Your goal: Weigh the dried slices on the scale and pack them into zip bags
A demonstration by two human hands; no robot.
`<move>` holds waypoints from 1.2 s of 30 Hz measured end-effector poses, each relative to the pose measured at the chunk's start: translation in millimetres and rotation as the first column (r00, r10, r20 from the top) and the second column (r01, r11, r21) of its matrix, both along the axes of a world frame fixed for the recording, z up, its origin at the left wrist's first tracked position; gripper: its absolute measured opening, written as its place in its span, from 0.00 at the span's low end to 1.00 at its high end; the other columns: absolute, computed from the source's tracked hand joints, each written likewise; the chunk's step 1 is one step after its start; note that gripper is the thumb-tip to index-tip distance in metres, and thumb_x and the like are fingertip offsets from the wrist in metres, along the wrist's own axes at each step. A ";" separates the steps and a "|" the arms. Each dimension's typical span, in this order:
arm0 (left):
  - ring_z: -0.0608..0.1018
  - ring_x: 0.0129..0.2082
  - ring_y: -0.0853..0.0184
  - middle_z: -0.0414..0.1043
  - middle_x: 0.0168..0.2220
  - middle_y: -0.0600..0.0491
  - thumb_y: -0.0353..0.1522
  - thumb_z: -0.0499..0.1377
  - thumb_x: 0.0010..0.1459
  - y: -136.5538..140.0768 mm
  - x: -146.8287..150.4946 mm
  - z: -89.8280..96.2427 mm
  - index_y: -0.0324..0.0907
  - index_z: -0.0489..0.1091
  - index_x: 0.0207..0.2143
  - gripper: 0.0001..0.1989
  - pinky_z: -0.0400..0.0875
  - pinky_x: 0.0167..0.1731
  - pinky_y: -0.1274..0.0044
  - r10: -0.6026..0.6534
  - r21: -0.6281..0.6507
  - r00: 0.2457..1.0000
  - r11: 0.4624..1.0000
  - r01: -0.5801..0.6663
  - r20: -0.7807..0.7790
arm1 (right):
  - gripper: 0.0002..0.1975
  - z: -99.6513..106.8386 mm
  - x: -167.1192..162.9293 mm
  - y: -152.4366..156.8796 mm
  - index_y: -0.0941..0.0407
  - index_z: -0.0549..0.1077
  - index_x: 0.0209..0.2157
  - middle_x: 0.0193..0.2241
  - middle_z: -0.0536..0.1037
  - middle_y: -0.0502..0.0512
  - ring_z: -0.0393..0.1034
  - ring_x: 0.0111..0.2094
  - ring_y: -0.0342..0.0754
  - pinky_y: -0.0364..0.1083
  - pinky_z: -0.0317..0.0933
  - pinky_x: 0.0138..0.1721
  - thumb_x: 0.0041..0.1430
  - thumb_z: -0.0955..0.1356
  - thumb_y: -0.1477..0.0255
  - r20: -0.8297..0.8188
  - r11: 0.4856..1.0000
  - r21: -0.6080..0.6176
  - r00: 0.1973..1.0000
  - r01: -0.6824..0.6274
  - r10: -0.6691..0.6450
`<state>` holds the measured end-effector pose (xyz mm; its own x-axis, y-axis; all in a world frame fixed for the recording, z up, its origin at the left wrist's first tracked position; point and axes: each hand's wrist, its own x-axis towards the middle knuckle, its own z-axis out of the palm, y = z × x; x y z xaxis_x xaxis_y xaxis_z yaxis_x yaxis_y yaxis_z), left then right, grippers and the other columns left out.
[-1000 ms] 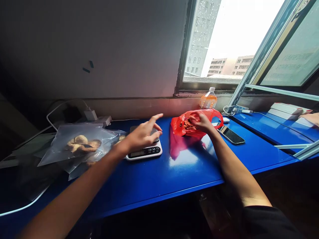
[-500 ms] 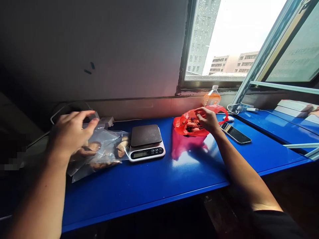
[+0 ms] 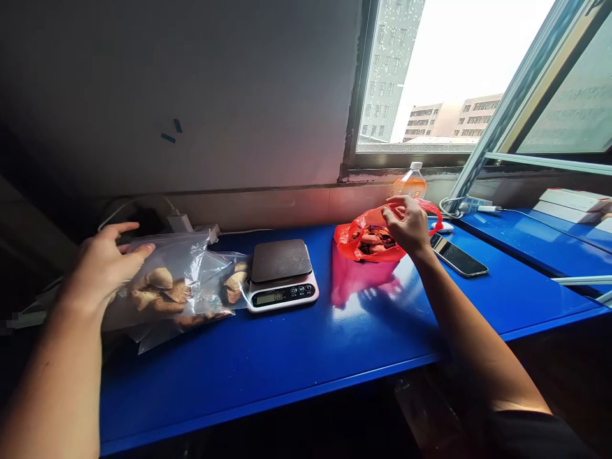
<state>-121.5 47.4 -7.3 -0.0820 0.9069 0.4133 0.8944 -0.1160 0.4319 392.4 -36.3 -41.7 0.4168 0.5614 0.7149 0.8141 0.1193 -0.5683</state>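
Note:
My left hand (image 3: 102, 261) has its thumb and forefinger spread, at the left edge of a clear zip bag (image 3: 191, 255) holding several light brown chunks (image 3: 160, 287). The thumb lies over the bag's edge; whether it presses on it I cannot tell. More clear bags with similar pieces lie beneath and beside it, reaching to a kitchen scale (image 3: 282, 261). My right hand (image 3: 408, 223) hovers at the right side of an open red plastic bag (image 3: 347, 236), fingers bent but apart, with nothing visible in them. Reddish-brown dried pieces (image 3: 375, 242) show inside the red bag.
Right of the red bag lies a black phone (image 3: 459, 255). An orange drink bottle (image 3: 411, 182) stands behind, by the window. White plugs and cables (image 3: 179, 222) run along the wall. A metal frame (image 3: 473, 166) and white boxes (image 3: 571, 203) are at the right.
My left hand has moved left and its fingers have spread, uncovering more of the top clear bag and its chunks. My right hand has shifted slightly right and up, still over the red bag.

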 end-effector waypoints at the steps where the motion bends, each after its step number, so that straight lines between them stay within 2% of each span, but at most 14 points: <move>1: 0.75 0.47 0.56 0.63 0.58 0.42 0.40 0.55 0.60 -6.7 7.3 4.4 0.42 0.58 0.60 0.28 0.72 0.45 0.67 0.003 -0.007 0.994 1.000 -0.003 0.112 | 0.15 -0.3 0.4 0.4 0.57 0.71 0.43 0.39 0.78 0.62 0.73 0.42 0.54 0.54 0.67 0.47 0.54 0.65 0.66 -0.010 1.000 -0.016 1.000 0.017 -0.017; 2: 0.75 0.47 0.58 0.63 0.60 0.44 0.38 0.56 0.59 -14.4 15.9 8.9 0.45 0.59 0.60 0.27 0.72 0.46 0.68 0.009 -0.012 0.980 1.000 -0.007 0.197 | 0.16 -0.3 0.4 0.7 0.58 0.70 0.43 0.39 0.77 0.62 0.73 0.42 0.55 0.55 0.67 0.47 0.54 0.66 0.66 -0.019 0.999 -0.034 0.999 0.034 -0.034; 4: 0.75 0.49 0.62 0.67 0.58 0.48 0.33 0.59 0.57 -32.1 36.0 17.8 0.48 0.58 0.61 0.29 0.70 0.50 0.68 -0.142 -0.009 0.935 0.988 0.153 0.324 | 0.18 0.6 -2.5 0.0 0.59 0.69 0.44 0.40 0.76 0.64 0.72 0.41 0.55 0.55 0.67 0.46 0.53 0.67 0.65 -0.023 0.996 -0.067 0.998 0.055 -0.057; 7: 0.75 0.50 0.63 0.72 0.53 0.50 0.32 0.58 0.58 -56.6 69.4 27.5 0.47 0.61 0.58 0.25 0.69 0.52 0.68 -0.447 0.011 0.807 0.877 0.481 0.387 | 0.16 4.7 -19.6 -5.6 0.59 0.68 0.43 0.40 0.74 0.64 0.71 0.39 0.54 0.55 0.68 0.44 0.54 0.67 0.64 0.004 0.996 -0.052 0.998 0.068 -0.068; 10: 0.76 0.46 0.63 0.72 0.53 0.50 0.32 0.56 0.59 -70.3 102.4 32.4 0.45 0.68 0.53 0.19 0.71 0.46 0.72 -0.626 0.010 0.739 0.764 0.645 0.250 | 0.09 9.3 -56.7 -20.4 0.54 0.68 0.38 0.41 0.69 0.63 0.69 0.39 0.53 0.53 0.70 0.37 0.57 0.65 0.65 0.018 0.995 0.099 1.000 0.015 -0.017; 13: 0.76 0.36 0.66 0.75 0.47 0.51 0.31 0.55 0.58 -75.5 132.9 35.1 0.46 0.72 0.49 0.17 0.71 0.33 0.76 -0.756 -0.008 0.654 0.654 0.756 0.014 | 0.03 9.4 -104.1 -42.3 0.51 0.66 0.33 0.35 0.68 0.58 0.67 0.37 0.51 0.51 0.68 0.32 0.59 0.65 0.67 0.082 0.947 0.187 0.965 -0.261 0.250; 15: 0.76 0.34 0.67 0.75 0.42 0.52 0.30 0.54 0.58 -79.6 150.4 34.3 0.47 0.73 0.48 0.16 0.70 0.30 0.77 -0.811 0.000 0.581 0.582 0.813 -0.062 | 0.02 6.7 -130.6 -55.6 0.50 0.66 0.32 0.30 0.69 0.54 0.66 0.32 0.48 0.51 0.66 0.33 0.60 0.65 0.69 0.064 0.865 0.086 0.869 -0.494 0.490; 18: 0.75 0.32 0.68 0.74 0.38 0.52 0.28 0.53 0.61 -90.5 166.6 22.3 0.45 0.73 0.45 0.14 0.71 0.31 0.78 -0.840 0.126 0.524 0.510 0.851 -0.140 | 0.04 1.1 -150.9 -67.0 0.52 0.65 0.36 0.27 0.69 0.50 0.65 0.28 0.44 0.47 0.63 0.29 0.61 0.65 0.66 -0.249 0.620 -0.065 0.615 -0.782 0.749; 20: 0.75 0.32 0.70 0.72 0.38 0.51 0.25 0.52 0.63 -99.0 168.5 5.3 0.43 0.72 0.45 0.13 0.71 0.33 0.78 -0.834 0.236 0.510 0.463 0.854 -0.211 | 0.08 -2.3 -153.3 -69.0 0.52 0.63 0.37 0.27 0.68 0.47 0.66 0.26 0.42 0.44 0.60 0.26 0.61 0.65 0.64 -0.470 0.489 -0.017 0.439 -0.872 0.766; 22: 0.75 0.34 0.70 0.71 0.38 0.51 0.23 0.52 0.63 -105.8 164.9 -15.6 0.42 0.71 0.46 0.13 0.72 0.34 0.78 -0.832 0.296 0.490 0.414 0.861 -0.260 | 0.11 -5.3 -152.3 -68.8 0.52 0.60 0.36 0.29 0.67 0.46 0.67 0.26 0.41 0.41 0.58 0.24 0.60 0.66 0.64 -0.587 0.442 0.063 0.325 -0.895 0.742; 27: 0.76 0.34 0.70 0.71 0.38 0.52 0.21 0.54 0.62 -109.9 152.2 -50.3 0.43 0.69 0.46 0.14 0.72 0.35 0.79 -0.832 0.346 0.505 0.414 0.842 -0.231 | 0.14 -15.6 -155.8 -67.9 0.54 0.60 0.34 0.27 0.66 0.45 0.65 0.26 0.40 0.41 0.59 0.25 0.57 0.70 0.63 -0.689 0.245 -0.082 0.232 -0.966 0.687; 28: 0.76 0.34 0.70 0.71 0.38 0.52 0.21 0.53 0.62 -108.8 150.9 -51.3 0.43 0.70 0.45 0.13 0.72 0.35 0.78 -0.831 0.353 0.510 0.418 0.837 -0.222 | 0.14 -17.8 -157.6 -67.4 0.54 0.61 0.33 0.26 0.65 0.44 0.63 0.25 0.40 0.41 0.58 0.25 0.56 0.70 0.63 -0.688 0.239 -0.113 0.249 -0.964 0.681; 32: 0.76 0.35 0.70 0.70 0.37 0.52 0.22 0.52 0.63 -99.5 150.1 -38.8 0.43 0.71 0.42 0.12 0.73 0.35 0.78 -0.858 0.343 0.481 0.404 0.848 -0.179 | 0.14 -20.9 -161.8 -63.2 0.56 0.65 0.31 0.25 0.63 0.44 0.57 0.25 0.38 0.40 0.54 0.24 0.54 0.71 0.63 -0.680 0.337 -0.148 0.343 -0.930 0.648; 36: 0.75 0.38 0.69 0.70 0.40 0.51 0.22 0.51 0.64 -87.6 156.8 -18.9 0.42 0.72 0.41 0.12 0.73 0.38 0.78 -0.919 0.185 0.365 0.336 0.923 -0.150 | 0.16 -15.4 -158.9 -59.4 0.57 0.67 0.31 0.22 0.67 0.45 0.59 0.19 0.37 0.40 0.50 0.18 0.54 0.70 0.59 -0.778 0.270 -0.107 0.250 -0.957 0.577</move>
